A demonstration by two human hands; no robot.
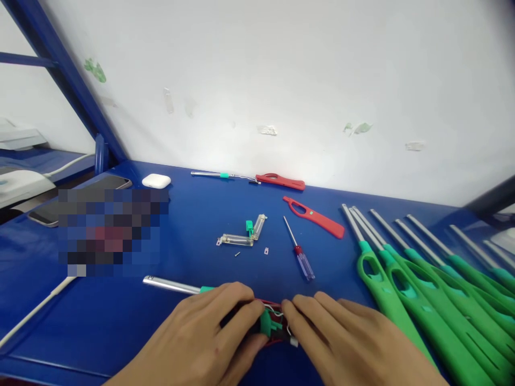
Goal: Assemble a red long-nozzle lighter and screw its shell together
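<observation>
My left hand (pixel 217 332) is closed round an opened red lighter body (pixel 267 301) near the front of the blue table. From its left side a silver tube (pixel 171 285) with a green collar points left. Between my thumb and fingers shows a green trigger piece (pixel 269 323), with white wires (pixel 276 311) beside it. My right hand (pixel 341 338) holds the right part of the same lighter, its fingers bent together over it. A black piece with a white end (pixel 294 341) sticks out between the hands. My palms hide most of the lighter.
Behind my hands lie clear tanks (pixel 237 240), a small screw (pixel 237 254), a screwdriver (pixel 302 261) and red shells (pixel 317 219). Several green lighters (pixel 418 300) fill the right side. At the left are a phone (pixel 84 195), a white case (pixel 156 181) and a cable (pixel 36 313).
</observation>
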